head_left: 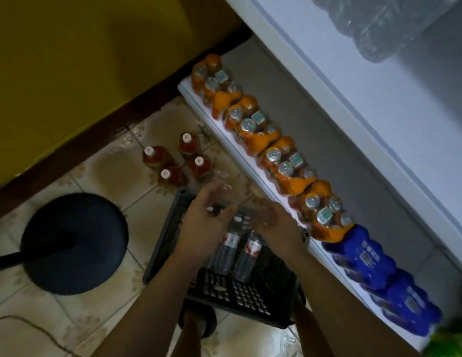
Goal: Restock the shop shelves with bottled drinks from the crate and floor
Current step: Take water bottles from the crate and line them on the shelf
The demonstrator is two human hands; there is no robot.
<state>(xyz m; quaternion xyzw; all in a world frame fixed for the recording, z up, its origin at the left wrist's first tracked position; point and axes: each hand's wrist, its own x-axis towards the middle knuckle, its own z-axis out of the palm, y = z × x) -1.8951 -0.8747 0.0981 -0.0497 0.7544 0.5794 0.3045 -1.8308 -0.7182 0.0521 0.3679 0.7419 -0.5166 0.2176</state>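
Observation:
A black plastic crate (250, 295) stands on the tiled floor and holds clear water bottles (228, 247) with red-and-white labels. My left hand (204, 222) hovers over the crate's far end with its palm turned inward and its fingers spread and relaxed. My right hand (275, 224) is beside it, back up and blurred, over the bottle tops. A faint clear film (224, 185) shows just beyond the fingers; whether either hand holds it is unclear. Several red-brown bottles (173, 162) with white caps stand on the floor past the crate.
The low white shelf (224, 145) on the right carries orange shrink-wrapped packs (286, 163) and blue packs (366, 258). A wrapped pack of clear bottles (379, 27) lies on the shelf above. A round black stool (75, 243) stands left of the crate. My sandalled foot (196, 323) is by the crate's near edge.

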